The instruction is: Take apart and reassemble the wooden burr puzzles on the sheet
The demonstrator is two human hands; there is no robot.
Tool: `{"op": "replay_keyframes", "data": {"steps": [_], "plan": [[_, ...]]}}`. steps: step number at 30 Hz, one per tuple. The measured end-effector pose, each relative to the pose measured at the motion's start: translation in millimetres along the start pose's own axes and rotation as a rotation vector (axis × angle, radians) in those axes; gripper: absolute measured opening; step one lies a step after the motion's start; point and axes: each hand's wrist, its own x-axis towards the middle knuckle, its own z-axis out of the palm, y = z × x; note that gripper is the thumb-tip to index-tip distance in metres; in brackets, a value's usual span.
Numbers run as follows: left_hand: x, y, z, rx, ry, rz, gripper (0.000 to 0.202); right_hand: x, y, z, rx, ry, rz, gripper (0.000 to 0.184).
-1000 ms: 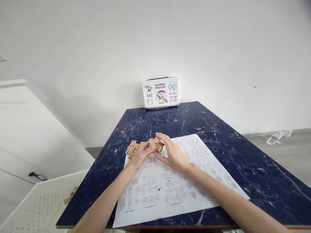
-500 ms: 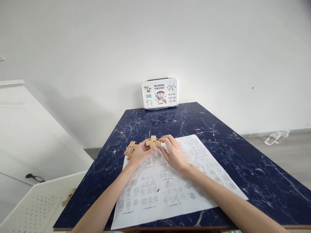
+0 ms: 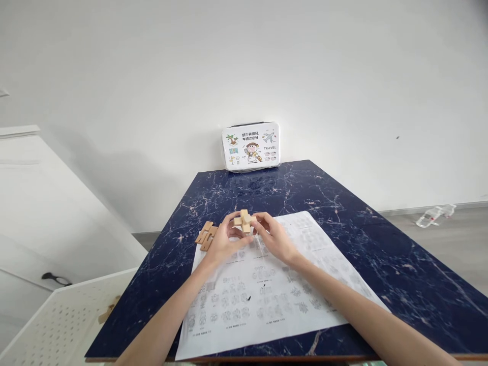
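Observation:
A small cross-shaped wooden puzzle (image 3: 244, 220) is lifted just above a printed instruction sheet (image 3: 267, 295). My left hand (image 3: 223, 241) grips it from the left with curled fingers. My right hand (image 3: 274, 236) pinches it from the right. Loose notched wooden pieces (image 3: 206, 235) lie flat on the dark blue marble table (image 3: 381, 244), just left of my left hand, at the sheet's far left corner.
A white tin with cartoon travel pictures (image 3: 250, 146) leans on the wall at the table's far edge. A white perforated bin (image 3: 57, 320) with a wooden piece in it (image 3: 107, 313) stands low at the left. A plastic bottle (image 3: 434, 215) lies on the floor at right.
Both hands have raised the joined wooden pieces off the sheet and turned them, so the cross shape now shows between the fingertips. The loose pieces at the left stayed put.

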Motion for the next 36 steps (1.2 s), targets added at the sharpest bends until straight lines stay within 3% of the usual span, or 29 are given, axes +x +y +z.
{"op": "replay_keyframes", "data": {"steps": [6, 9, 17, 22, 29, 36], "plan": [[-3.2, 5.6, 0.3, 0.133, 0.018, 0.021, 0.076, 1.7, 4.8, -3.0, 0.056, -0.068, 0.001, 0.029], [-2.8, 5.8, 0.1, 0.143, 0.028, 0.024, 0.069, 0.7, 0.5, -4.3, -0.030, -0.062, -0.020, 0.028], [-0.1, -6.1, -1.7, 0.230, 0.093, 0.070, 0.065, -5.0, -11.2, -4.1, -0.321, 0.033, -0.292, 0.021], [-0.7, -2.9, -1.1, 0.327, 0.075, 0.109, 0.059, -3.9, -6.9, -4.4, -0.375, 0.095, -0.315, 0.014], [2.1, -4.2, -5.3, 0.377, 0.056, 0.076, 0.064, 0.7, -3.4, -9.1, -0.430, 0.018, -0.365, 0.020], [2.2, -3.6, -8.3, 0.241, 0.015, 0.036, 0.067, 3.5, -2.6, -15.1, -0.348, -0.036, -0.312, 0.014]]}}
